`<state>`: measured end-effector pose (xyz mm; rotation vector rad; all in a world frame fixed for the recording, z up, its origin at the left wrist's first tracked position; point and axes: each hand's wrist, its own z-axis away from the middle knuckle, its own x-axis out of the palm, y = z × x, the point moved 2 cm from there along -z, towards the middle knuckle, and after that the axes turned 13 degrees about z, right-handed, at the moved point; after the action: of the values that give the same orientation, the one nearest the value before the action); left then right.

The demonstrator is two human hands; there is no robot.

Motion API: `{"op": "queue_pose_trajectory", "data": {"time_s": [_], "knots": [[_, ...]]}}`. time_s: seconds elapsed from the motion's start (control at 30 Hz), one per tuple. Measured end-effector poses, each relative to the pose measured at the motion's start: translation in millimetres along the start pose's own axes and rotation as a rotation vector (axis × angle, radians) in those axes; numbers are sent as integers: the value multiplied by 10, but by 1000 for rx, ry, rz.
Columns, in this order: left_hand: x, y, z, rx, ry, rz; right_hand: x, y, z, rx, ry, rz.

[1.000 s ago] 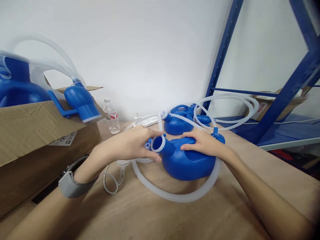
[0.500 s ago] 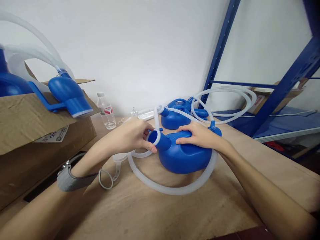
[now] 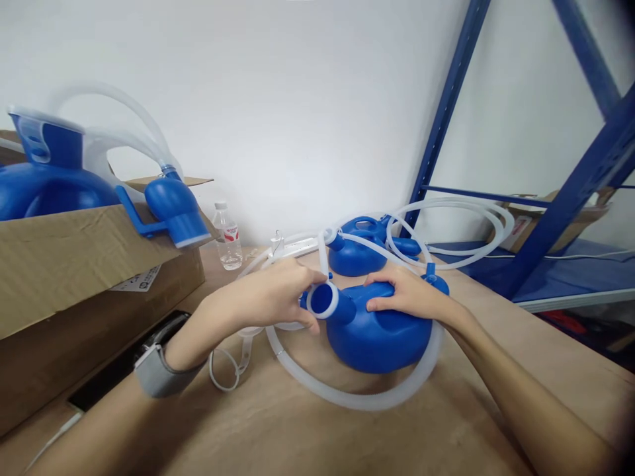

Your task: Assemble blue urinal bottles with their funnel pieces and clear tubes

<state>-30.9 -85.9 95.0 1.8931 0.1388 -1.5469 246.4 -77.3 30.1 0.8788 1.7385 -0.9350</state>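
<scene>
A blue plastic jug [image 3: 380,337] rests on the wooden table, its round open mouth [image 3: 323,300] turned towards the camera. My right hand [image 3: 409,291] is wrapped over the handle on top of the jug. Beside the mouth, my left hand [image 3: 285,294] has its thumb and fingers spread around the left of the rim, with some fingers hidden behind it; whether it touches the rim is hard to tell. A translucent hose [image 3: 357,398] curves in front of the jug. A white cap with a strap [image 3: 247,347] lies left of the hose.
Behind stands another blue jug [image 3: 357,254] with coiled hoses. At left, a cardboard box [image 3: 94,258] holds blue jugs, one spout [image 3: 178,208] overhanging its edge. A water bottle [image 3: 229,238] is near the wall. Blue shelving [image 3: 441,119] rises at right.
The view has shifted, so the scene sits lower and further right. My left thumb and fingers have opened away from the jug's rim. My right hand has stayed on the handle.
</scene>
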Motion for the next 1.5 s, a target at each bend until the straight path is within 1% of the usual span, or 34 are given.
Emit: {"op": "queue_pose_trajectory", "data": {"time_s": [0.1,0.17,0.2,0.3,0.43,0.6,0.73,0.87,1.03,1.1,1.17,1.3,1.37,1.5], "knots": [[-70,-50,67,22,-93,200,3,-8,12,-2,-41,-16],[-92,-106,70,17,-103,276,3,-16,16,-6,-52,-18],[-92,-133,59,10,-91,272,2,-20,17,-7,-55,-18],[-60,-176,5,32,-50,196,-1,-40,17,-9,-53,-20],[-18,-137,-34,105,-32,162,1,-67,13,-15,-58,-41],[-10,-43,-41,73,-32,57,6,-59,-5,-34,-82,-46],[-10,19,-41,58,-8,-84,8,-27,-20,-27,-84,-50],[3,21,-24,68,9,-192,8,-24,-26,-15,-96,-80],[-10,19,25,45,-6,-219,8,-39,-32,2,-80,-57],[-58,23,75,-4,-20,-224,7,-47,-30,9,-68,-53],[-124,1,151,-104,-43,-215,3,-58,-23,5,-61,-59],[-205,-135,318,-450,-123,-204,-3,-66,-10,-4,-39,-54],[-178,-210,338,-592,-174,-239,-3,-64,-9,-1,-29,-43],[-11,-359,190,-722,-267,-304,-9,-79,-11,-2,-19,-30]]}}
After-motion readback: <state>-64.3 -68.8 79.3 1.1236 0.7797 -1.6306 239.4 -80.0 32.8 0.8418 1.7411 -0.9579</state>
